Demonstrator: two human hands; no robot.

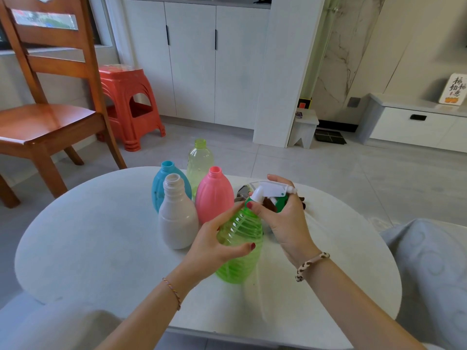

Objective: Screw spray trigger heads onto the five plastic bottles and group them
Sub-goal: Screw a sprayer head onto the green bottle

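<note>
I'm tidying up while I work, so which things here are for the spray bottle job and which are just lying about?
Job: green bottle, trigger head, white bottle, blue bottle, pink bottle, pale green bottle.
Lying about: wooden chair, red stool.

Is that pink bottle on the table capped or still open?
Open. The pink bottle stands upright with its threaded neck bare and no spray head on it.
</note>
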